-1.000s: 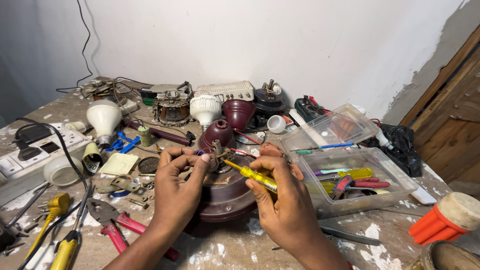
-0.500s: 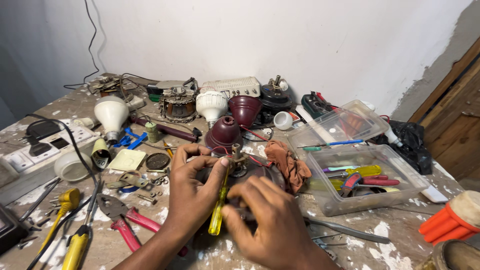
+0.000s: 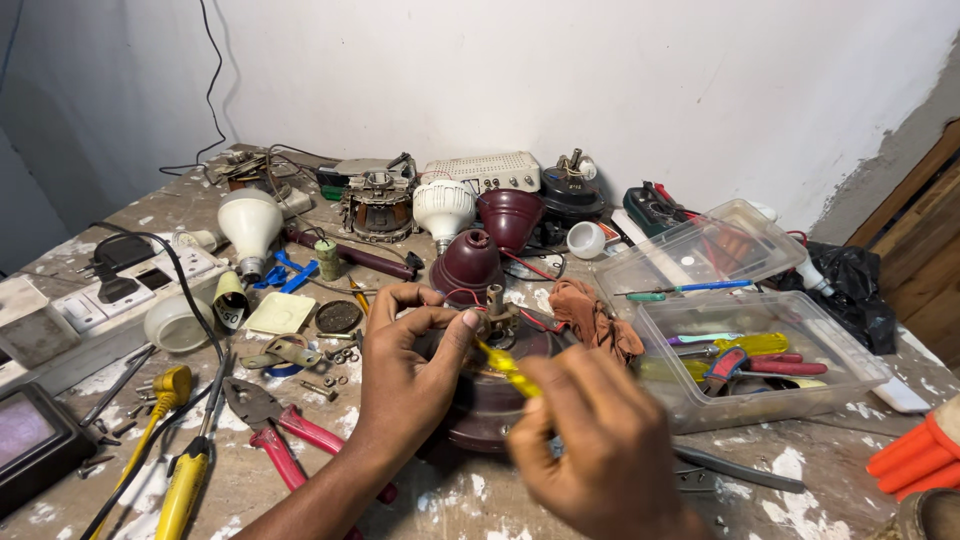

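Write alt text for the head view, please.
Two hands work on a maroon fan motor on a cluttered bench: the left hand steadies its shaft, the right hand holds a yellow screwdriver to it. Bulbs, pliers and a clear tool box surround them.

Paint-spattered tabletop (image 3: 800,470) set against a white wall. Lying on it: red-handled pliers (image 3: 275,435), yellow-handled screwdrivers (image 3: 185,480), white bulbs (image 3: 250,225), a maroon fan motor housing (image 3: 490,410), a clear plastic tool box (image 3: 760,365), an orange rag (image 3: 595,315) and loose screws (image 3: 335,375).

The blurred right hand (image 3: 600,450) hides the yellow screwdriver's (image 3: 503,365) handle.
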Available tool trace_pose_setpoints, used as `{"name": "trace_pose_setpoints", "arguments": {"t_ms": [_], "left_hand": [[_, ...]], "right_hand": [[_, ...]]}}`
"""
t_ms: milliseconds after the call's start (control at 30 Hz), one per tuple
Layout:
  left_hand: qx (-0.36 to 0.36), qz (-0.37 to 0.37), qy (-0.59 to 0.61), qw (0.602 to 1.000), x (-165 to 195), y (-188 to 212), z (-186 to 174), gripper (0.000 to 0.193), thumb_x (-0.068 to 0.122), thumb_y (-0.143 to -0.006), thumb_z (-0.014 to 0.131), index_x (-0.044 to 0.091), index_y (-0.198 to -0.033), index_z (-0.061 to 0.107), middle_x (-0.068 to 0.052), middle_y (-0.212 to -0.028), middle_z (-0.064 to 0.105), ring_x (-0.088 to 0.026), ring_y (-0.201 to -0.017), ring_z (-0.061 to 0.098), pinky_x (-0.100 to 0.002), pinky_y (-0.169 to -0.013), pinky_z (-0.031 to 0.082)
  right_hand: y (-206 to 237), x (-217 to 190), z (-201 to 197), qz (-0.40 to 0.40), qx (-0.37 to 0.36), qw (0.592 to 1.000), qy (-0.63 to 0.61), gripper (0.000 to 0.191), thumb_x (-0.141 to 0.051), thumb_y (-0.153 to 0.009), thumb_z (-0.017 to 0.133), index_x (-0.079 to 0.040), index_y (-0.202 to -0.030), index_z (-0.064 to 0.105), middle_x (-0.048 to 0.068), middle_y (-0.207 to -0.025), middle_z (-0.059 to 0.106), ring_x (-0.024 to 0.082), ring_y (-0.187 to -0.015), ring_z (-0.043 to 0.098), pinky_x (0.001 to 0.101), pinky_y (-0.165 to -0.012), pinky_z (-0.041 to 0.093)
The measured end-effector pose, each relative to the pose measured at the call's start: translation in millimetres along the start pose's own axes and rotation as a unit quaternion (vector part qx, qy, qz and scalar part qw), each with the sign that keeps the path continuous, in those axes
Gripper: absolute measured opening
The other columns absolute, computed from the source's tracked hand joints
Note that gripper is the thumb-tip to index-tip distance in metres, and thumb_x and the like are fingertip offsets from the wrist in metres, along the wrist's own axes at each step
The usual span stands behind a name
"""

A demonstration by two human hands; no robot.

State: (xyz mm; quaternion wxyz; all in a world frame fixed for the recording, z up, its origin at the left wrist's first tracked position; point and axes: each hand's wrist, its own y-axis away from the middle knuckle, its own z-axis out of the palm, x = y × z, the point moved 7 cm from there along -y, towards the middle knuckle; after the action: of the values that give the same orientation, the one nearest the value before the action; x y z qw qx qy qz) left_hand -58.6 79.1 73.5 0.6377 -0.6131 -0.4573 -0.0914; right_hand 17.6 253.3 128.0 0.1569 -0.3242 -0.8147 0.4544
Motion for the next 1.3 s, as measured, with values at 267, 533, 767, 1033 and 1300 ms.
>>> {"name": "trace_pose_setpoints", "arguments": {"t_ms": [267, 533, 767, 1033, 1300], "left_hand": [[0.003, 0.0, -0.009, 1.0, -1, 1, 0, 0.02, 0.022, -0.086, 0.079, 0.002, -0.088, 0.079, -0.009, -0.104, 0.06, -0.021, -0.102, 0.059, -0.033, -0.087, 0.048], [0.005, -0.005, -0.004, 1.0, -2, 1, -2, 0.021, 0.023, -0.087, 0.078, 0.002, -0.088, 0.079, -0.009, -0.104, 0.059, -0.021, -0.103, 0.059, -0.033, -0.088, 0.047], [0.013, -0.032, 0.009, 0.999, -8, -1, -3, 0.022, 0.025, -0.089, 0.076, 0.003, -0.088, 0.08, -0.008, -0.104, 0.058, -0.02, -0.104, 0.057, -0.033, -0.09, 0.047], [0.017, -0.036, 0.011, 0.999, -7, -1, -3, 0.024, 0.026, -0.089, 0.076, 0.003, -0.087, 0.079, -0.008, -0.104, 0.058, -0.02, -0.104, 0.057, -0.033, -0.091, 0.047], [0.016, -0.035, 0.013, 0.999, -7, -2, -3, 0.024, 0.025, -0.089, 0.077, 0.002, -0.088, 0.079, -0.008, -0.104, 0.058, -0.019, -0.103, 0.058, -0.032, -0.09, 0.047]], "right_hand": [[-6, 15, -14, 0.086, 0.011, 0.996, -0.014, 0.018, -0.013, -0.081, 0.075, -0.003, -0.096, 0.07, 0.01, -0.086, 0.064, 0.029, -0.078, 0.067, 0.0404, -0.068, 0.053], [4, 33, -3, 0.137, -0.017, 0.989, -0.049, 0.02, -0.015, -0.088, 0.074, -0.004, -0.1, 0.063, 0.01, -0.084, 0.071, 0.025, -0.071, 0.073, 0.0378, -0.063, 0.055], [7, 36, -14, 0.147, 0.03, 0.986, -0.077, 0.021, -0.011, -0.089, 0.07, -0.001, -0.107, 0.066, 0.009, -0.081, 0.072, 0.016, -0.063, 0.072, 0.0311, -0.056, 0.055], [2, 30, -12, 0.133, 0.02, 0.988, -0.07, 0.022, -0.01, -0.086, 0.072, -0.001, -0.105, 0.071, 0.008, -0.079, 0.073, 0.014, -0.057, 0.067, 0.0293, -0.053, 0.052], [5, 30, -7, 0.131, 0.014, 0.989, -0.07, 0.022, -0.013, -0.087, 0.074, -0.002, -0.106, 0.073, 0.009, -0.081, 0.075, 0.015, -0.062, 0.071, 0.0294, -0.055, 0.054]]}}
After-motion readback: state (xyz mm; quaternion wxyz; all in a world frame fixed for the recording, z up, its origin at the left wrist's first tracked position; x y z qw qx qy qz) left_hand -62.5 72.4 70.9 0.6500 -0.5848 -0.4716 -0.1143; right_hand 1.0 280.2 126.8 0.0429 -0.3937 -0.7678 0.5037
